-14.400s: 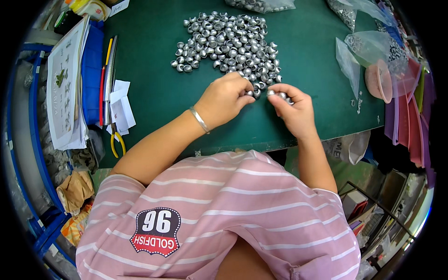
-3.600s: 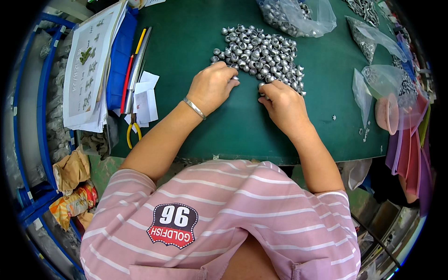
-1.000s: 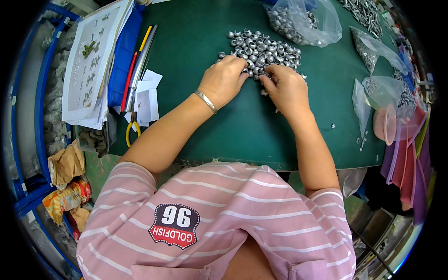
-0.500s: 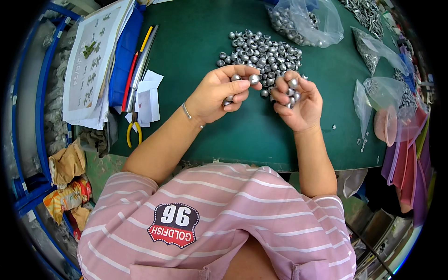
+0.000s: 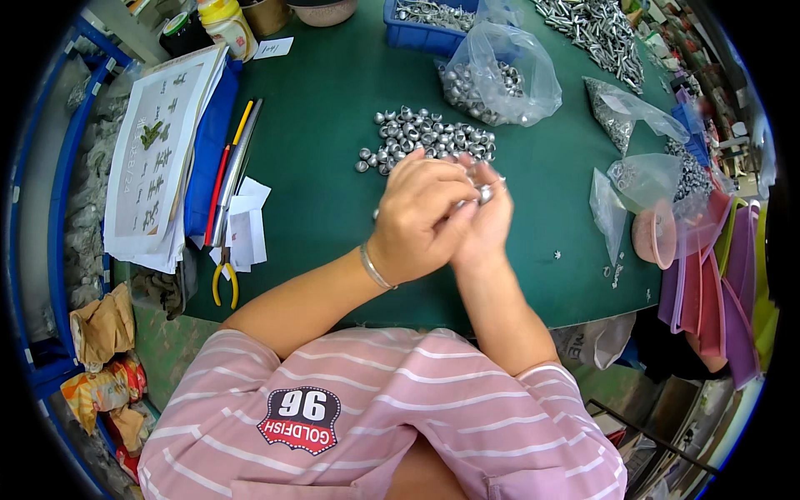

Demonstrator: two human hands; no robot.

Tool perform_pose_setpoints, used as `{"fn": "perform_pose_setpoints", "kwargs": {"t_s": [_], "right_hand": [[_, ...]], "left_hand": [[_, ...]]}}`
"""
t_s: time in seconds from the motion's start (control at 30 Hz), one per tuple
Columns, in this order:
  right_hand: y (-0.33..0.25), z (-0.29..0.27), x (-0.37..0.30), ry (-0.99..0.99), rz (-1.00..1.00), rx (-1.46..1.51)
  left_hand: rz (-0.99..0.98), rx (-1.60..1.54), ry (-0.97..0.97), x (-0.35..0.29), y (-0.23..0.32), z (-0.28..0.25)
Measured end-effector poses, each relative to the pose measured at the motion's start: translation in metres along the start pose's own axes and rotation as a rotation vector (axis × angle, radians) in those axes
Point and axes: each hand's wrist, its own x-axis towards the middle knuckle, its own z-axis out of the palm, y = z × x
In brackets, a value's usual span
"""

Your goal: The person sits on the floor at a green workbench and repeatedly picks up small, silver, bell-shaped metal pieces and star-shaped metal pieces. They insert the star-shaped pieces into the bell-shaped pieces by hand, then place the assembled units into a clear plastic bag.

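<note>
My left hand [image 5: 423, 218], with a silver bangle [image 5: 373, 268] at its wrist, is cupped over my right hand [image 5: 490, 223] above the table. Closed together, the two hands hold several small silver round metal pieces [image 5: 485, 194]; most of these are hidden by the fingers, and the right fingertips are blurred. Just beyond the hands lies a loose pile of the same hollow, ball-like pieces [image 5: 433, 133]. Behind that pile, a see-through plastic bag [image 5: 508, 75] holds more of them.
Papers [image 5: 154, 158] lie over a blue tray on the left, beside a red pencil [image 5: 218, 187] and yellow-handled pliers [image 5: 225, 282]. A blue bin [image 5: 425, 33] of metal parts stands at the back. Rod-like metal parts [image 5: 587, 33], plastic bags and a pink cup [image 5: 654, 233] sit along the right.
My hands were apart, each with round pieces in its fingers; now they are brought together, the left over the right. The view has shifted, showing more of the table's far side.
</note>
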Motion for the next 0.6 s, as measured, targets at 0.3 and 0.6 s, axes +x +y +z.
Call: {"fn": "perform_pose_setpoints", "kwargs": {"t_s": [0.3,0.6], "right_hand": [[-0.122,0.078,0.125,-0.046,-0.819,-0.957],[-0.113,0.002,0.05,-0.396,-0.901,-2.013]], "left_hand": [[-0.274,0.135,0.059,-0.015,-0.044,-0.025],[-0.653,0.269,-0.314,-0.03,-0.077,-0.042]]}}
